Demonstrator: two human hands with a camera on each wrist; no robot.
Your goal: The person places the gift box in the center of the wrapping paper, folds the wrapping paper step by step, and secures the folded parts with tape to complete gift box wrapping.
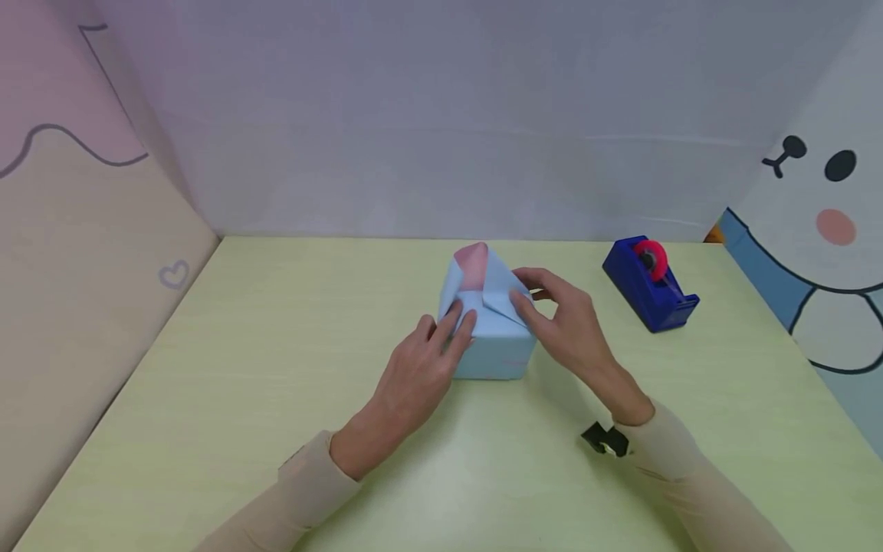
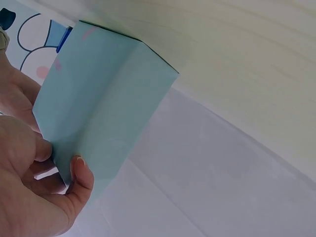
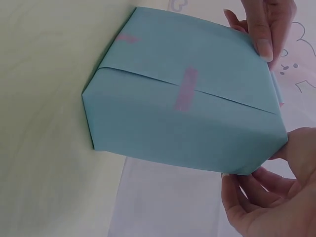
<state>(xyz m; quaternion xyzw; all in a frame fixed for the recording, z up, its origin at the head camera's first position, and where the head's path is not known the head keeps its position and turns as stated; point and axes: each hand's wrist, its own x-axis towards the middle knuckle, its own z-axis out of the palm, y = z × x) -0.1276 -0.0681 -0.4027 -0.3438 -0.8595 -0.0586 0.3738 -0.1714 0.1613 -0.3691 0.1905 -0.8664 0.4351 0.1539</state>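
Both hands are at a box wrapped in light blue paper [image 1: 493,356], which stands on the table with its folded end upward. A pointed paper flap [image 1: 473,264] rises at the back, showing its pink inner side. My left hand [image 1: 417,376] grips the box's left edge, fingers over the top and thumb against the side. My right hand [image 1: 572,322] pinches the right-hand fold [image 1: 506,307] between thumb and fingers at the upper corner. In the right wrist view, a pink tape strip [image 3: 186,89] crosses the paper seam on the box's side.
A blue tape dispenser [image 1: 648,287] with a pink roll stands at the back right of the pale table [image 1: 241,368]. A small black piece [image 1: 605,439] shows beside the right sleeve. Printed panels [image 1: 828,192] rise along the table's sides, with a plain wall [image 1: 448,138] behind.
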